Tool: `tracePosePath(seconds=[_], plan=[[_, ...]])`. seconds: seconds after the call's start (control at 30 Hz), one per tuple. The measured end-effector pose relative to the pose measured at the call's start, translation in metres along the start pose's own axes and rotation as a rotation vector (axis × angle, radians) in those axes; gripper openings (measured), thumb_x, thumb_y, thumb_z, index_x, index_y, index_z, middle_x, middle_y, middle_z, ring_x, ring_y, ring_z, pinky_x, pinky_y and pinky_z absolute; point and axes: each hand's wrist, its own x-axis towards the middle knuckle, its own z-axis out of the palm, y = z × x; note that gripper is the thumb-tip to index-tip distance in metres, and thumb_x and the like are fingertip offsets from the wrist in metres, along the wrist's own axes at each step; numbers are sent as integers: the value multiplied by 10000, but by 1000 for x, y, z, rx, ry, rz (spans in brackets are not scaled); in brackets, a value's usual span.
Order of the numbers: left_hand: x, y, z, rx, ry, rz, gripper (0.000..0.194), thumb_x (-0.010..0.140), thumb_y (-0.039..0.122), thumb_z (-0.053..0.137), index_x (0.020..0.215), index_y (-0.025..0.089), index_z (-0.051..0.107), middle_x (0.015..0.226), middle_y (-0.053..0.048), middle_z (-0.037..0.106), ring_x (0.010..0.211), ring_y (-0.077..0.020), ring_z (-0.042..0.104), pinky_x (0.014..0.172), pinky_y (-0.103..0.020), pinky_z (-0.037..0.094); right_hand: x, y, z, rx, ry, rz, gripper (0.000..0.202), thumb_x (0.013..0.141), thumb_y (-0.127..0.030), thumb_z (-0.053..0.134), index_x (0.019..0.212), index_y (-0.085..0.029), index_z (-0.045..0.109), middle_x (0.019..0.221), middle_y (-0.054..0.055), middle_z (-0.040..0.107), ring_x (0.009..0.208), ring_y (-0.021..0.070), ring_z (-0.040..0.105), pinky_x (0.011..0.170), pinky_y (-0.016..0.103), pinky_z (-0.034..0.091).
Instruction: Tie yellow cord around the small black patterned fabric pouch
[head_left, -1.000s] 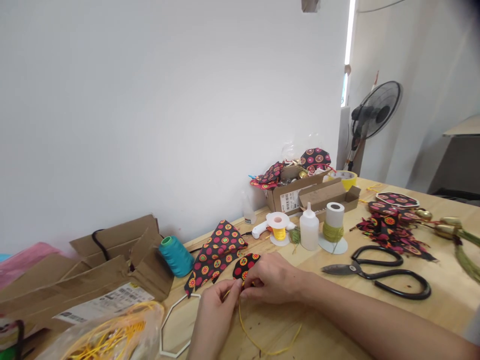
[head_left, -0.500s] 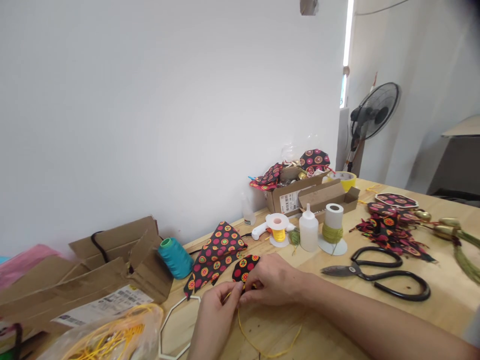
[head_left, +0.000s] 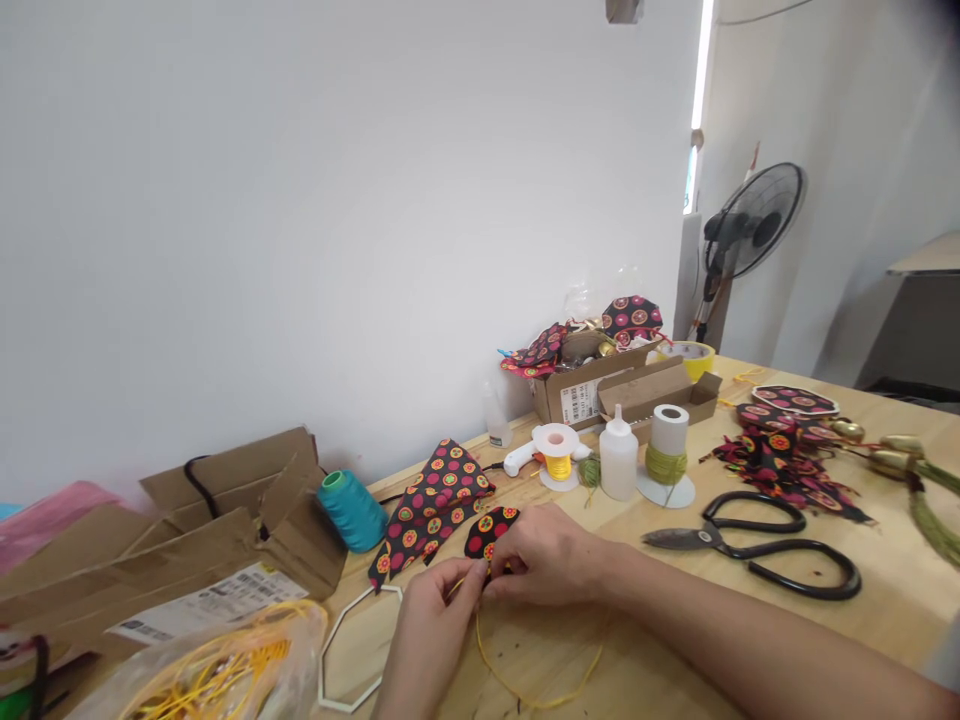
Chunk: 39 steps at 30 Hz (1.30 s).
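Note:
My left hand pinches the yellow cord between thumb and forefinger; the cord loops down over the wooden table. My right hand is closed at the lower edge of a black patterned fabric piece, its fingertips meeting the left thumb. What lies exactly between the fingertips is hidden. Behind the hands lies a larger patterned cloth. A white octagonal frame rests left of my left hand.
Black-handled scissors lie right of my right forearm. Behind stand a white bottle, yellow and green cord spools. At left are a teal thread cone, a cardboard box and a bag of cords.
Both hands keep nearly the same hold and place. The whole view has shifted very slightly.

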Motion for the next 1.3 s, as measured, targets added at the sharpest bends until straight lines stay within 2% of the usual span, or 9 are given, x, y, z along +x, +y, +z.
tracePosePath(seconds=[0.17,0.43,0.67,0.93,1.2,1.3], plan=[[0,-1,0,37,-2,0,280,733,346,498,714,144,691,569,-16,612,564,-160,510,514,-216,358,0,1,2,-7,23,-5,197,704,-355,527,688,-226,675,518,-32,602,459,77,436,420,194,186],[0,-1,0,7,-26,-4,282,729,353,498,730,142,684,604,-21,628,627,-175,541,557,-215,384,0,2,2,-3,19,-29,208,719,-347,504,701,-220,668,532,-28,604,464,77,438,417,191,179],[0,-1,0,29,-33,-1,285,743,333,482,727,117,668,517,15,521,540,-136,479,500,-200,337,0,3,3,4,-2,-25,177,705,-328,519,714,-222,661,548,-33,598,481,81,449,417,186,186],[1,2,1,33,-37,2,290,746,335,476,720,115,662,496,28,471,521,-127,445,485,-198,311,-1,2,2,-3,9,-26,165,703,-322,525,694,-218,652,546,-37,603,473,77,446,411,184,193],[2,-4,0,31,-45,-8,283,744,343,474,720,128,658,564,2,557,557,-137,471,510,-201,330,0,2,3,-33,-8,-7,153,705,-317,534,719,-231,660,555,-36,604,490,85,461,422,190,200],[2,-4,0,40,-40,-7,293,748,345,465,692,124,649,553,2,550,546,-135,463,506,-203,327,0,0,2,-25,-12,5,174,714,-332,525,711,-222,660,560,-27,612,495,88,468,427,189,212]])
